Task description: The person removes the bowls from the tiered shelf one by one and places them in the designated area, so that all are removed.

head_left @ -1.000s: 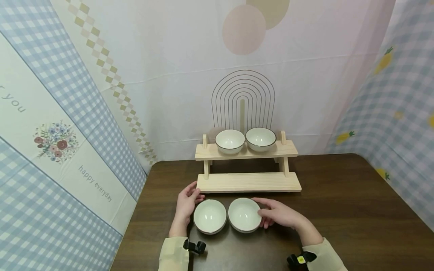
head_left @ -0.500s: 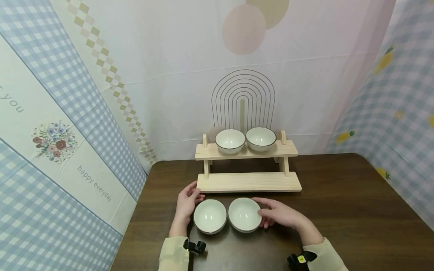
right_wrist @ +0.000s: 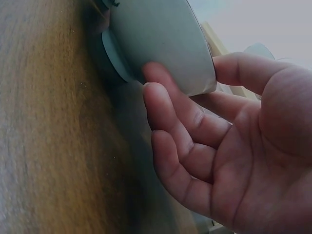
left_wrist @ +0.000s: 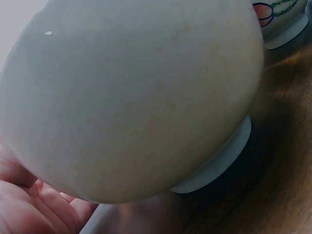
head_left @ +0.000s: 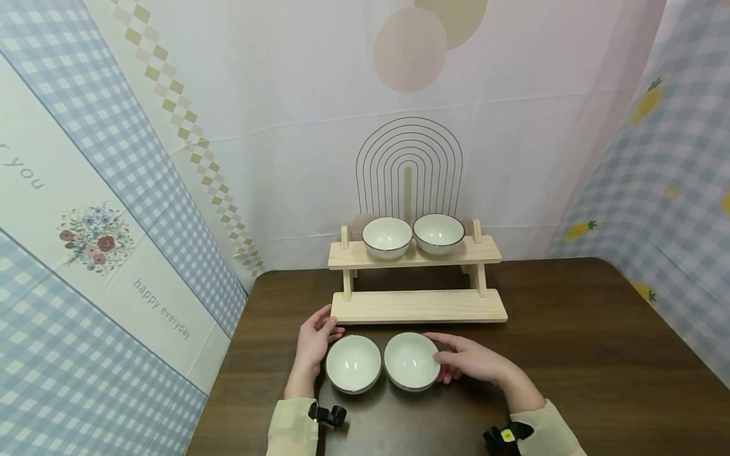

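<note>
just off the front edge of the lower shelf, the left bowl and the right bowl stood side by side on the table. the right hand held the right bowl, thumb at its rim, fingers bent against its wall. the left hand was at that shelf's front-left corner; i could not tell whether its fingers gripped anything. a third bowl and a fourth bowl stood on the upper shelf, so the shelving looked half done, the front pair probably remaining.
</note>
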{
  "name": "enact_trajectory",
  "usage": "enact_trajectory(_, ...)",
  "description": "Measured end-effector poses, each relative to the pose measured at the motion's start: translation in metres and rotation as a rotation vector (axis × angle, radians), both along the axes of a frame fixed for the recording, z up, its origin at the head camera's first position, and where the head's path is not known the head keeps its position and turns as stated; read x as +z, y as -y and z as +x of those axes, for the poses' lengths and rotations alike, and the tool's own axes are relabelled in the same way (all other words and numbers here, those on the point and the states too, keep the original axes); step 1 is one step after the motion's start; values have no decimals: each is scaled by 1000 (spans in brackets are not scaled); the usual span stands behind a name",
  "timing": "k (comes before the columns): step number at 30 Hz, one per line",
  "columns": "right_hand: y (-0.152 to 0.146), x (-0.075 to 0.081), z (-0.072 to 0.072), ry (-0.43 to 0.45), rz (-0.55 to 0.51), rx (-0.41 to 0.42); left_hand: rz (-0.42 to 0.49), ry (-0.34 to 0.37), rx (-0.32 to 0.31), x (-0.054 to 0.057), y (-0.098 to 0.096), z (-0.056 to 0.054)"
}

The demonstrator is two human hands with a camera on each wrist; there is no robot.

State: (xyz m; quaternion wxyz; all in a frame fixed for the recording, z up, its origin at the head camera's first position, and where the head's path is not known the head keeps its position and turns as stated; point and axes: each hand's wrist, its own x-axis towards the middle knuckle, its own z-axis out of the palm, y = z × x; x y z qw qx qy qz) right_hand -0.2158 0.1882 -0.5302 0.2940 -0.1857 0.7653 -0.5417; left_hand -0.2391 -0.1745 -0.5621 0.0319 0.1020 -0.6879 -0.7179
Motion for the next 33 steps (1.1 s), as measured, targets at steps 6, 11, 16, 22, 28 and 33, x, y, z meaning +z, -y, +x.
enact_trajectory(6, 0, 0, 2, -3, 26, -1, 7, 4, -6, 0, 2, 0)
enact_trajectory(11, 0, -2, 3, 4, 50, -3, 8, 5, -9, -1, 2, 0)
enact_trajectory(16, 0, -3, 3, -2, 60, -4, 6, 5, -8, 0, 1, 1)
enact_trajectory(22, 0, -2, 2, -15, 60, -2, -4, 2, -9, 1, 1, 0)
enact_trajectory(28, 0, -4, 0, -35, 65, 2, -7, 7, -13, 1, 2, -1)
enact_trajectory(33, -2, -5, -1, -36, 65, 3, -6, 17, -26, 0, 3, -2)
